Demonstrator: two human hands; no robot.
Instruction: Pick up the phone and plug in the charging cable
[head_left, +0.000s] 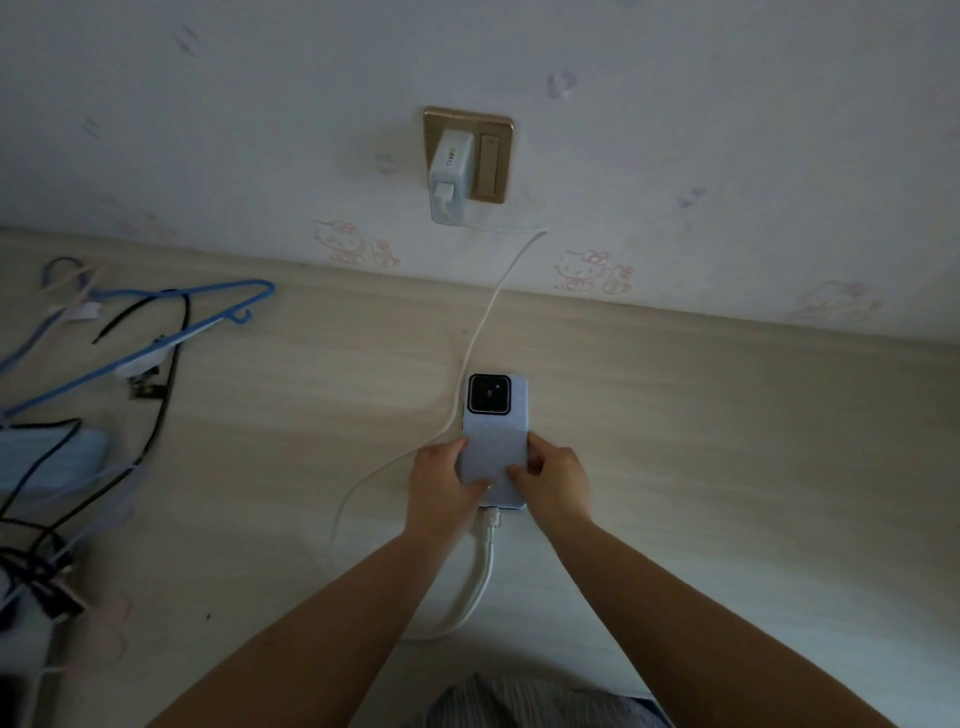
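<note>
We hold the phone (494, 441) face down with both hands near the middle of the pale wood-grain surface (727, 415), its camera block pointing toward the wall edge. Our left hand (441, 486) wraps the lower left side, thumb across the back; our right hand (553, 480) pinches the lower right side, fingers curled onto the case. The charging cable (480, 332) already sits in the bottom port, its white plug (491, 518) touching the phone's near end, so we judge the plugging step done or just being seated. Next we would likely check the plug is fully home, then let go gently. The charger (451, 179) in the wall socket (493, 156) carries a small label, too blurred to read; no brand shows on the phone
</note>
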